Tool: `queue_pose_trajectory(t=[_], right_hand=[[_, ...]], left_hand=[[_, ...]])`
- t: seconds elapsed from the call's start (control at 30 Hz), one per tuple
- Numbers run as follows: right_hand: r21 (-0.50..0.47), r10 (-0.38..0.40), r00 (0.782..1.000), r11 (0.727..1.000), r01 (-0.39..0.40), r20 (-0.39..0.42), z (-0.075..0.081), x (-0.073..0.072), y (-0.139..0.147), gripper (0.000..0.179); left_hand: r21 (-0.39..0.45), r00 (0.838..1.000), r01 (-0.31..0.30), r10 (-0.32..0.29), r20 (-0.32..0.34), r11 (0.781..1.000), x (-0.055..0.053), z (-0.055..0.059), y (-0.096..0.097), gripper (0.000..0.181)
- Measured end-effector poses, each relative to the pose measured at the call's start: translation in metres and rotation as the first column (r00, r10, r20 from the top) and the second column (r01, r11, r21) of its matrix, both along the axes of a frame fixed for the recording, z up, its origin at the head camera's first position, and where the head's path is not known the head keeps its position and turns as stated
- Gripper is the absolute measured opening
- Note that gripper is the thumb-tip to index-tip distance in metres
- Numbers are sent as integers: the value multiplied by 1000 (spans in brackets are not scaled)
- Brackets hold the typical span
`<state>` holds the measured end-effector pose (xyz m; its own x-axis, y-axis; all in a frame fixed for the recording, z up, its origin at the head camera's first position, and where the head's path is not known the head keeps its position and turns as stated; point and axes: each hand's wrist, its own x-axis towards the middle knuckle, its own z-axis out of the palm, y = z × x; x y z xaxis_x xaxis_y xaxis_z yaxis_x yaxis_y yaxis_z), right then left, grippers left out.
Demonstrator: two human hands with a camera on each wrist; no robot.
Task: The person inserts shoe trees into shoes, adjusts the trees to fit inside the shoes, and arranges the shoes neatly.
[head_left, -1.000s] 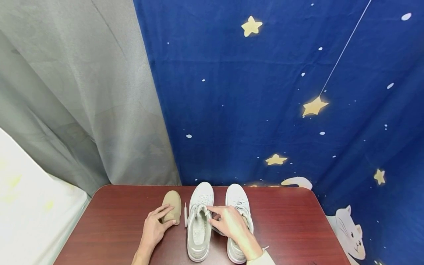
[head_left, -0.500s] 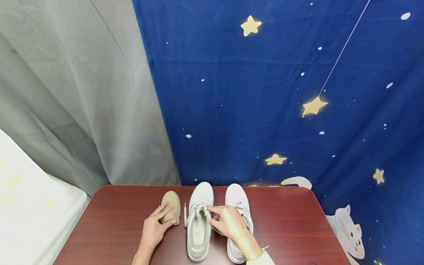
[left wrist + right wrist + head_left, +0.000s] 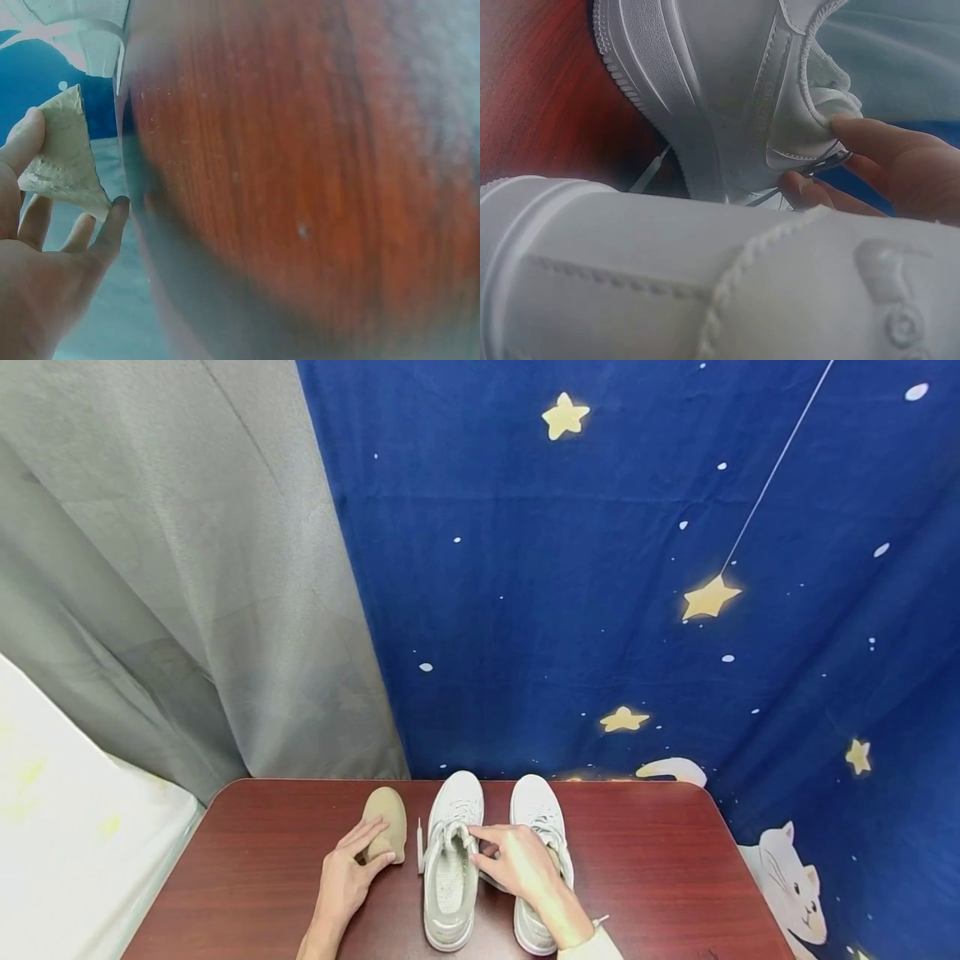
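Note:
A beige toe-shaped shoe filler [image 3: 390, 828] is at the left of the table, and my left hand [image 3: 345, 878] grips it between thumb and fingers. Seen from the left wrist, the filler [image 3: 64, 150] shows a rough wedge-like end, with fingertips at its edges. Right of it stands a white sneaker [image 3: 450, 889], toe toward the curtain, its insole showing. My right hand [image 3: 521, 864] pinches that sneaker's opening edge beside the laces; in the right wrist view its fingers [image 3: 877, 139] lie on both sides of the edge. A second white sneaker [image 3: 534, 797] stands under my right forearm, partly hidden.
A loose white lace end [image 3: 420, 847] lies between the filler and the first sneaker. The reddish-brown table [image 3: 652, 860] ends close beyond the toes, before a blue star-printed curtain [image 3: 562, 568] and a grey one [image 3: 187, 568]. White cloth [image 3: 75, 827] hangs at the left.
My left hand and the shoe filler have shifted slightly away from me and to the left. The right hand and both sneakers keep their places.

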<state>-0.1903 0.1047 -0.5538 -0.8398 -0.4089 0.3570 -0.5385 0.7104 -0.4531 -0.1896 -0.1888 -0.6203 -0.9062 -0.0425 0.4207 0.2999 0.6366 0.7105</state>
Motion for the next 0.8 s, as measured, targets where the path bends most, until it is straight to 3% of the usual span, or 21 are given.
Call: queue_pose_trajectory(t=[0.2, 0.53, 0.8], right_hand=[[1, -5, 999, 1000, 5, -35, 1, -1, 0, 38], [1, -12, 1000, 1000, 12, -29, 2, -1, 0, 38], [4, 0, 1000, 1000, 0, -13, 2, 1, 0, 38]], left_hand=[[7, 999, -34, 34, 18, 999, 0, 3, 1, 51], [-1, 999, -28, 28, -30, 1000, 0, 10, 3, 51], [40, 999, -49, 48, 21, 998, 8, 12, 11, 50]])
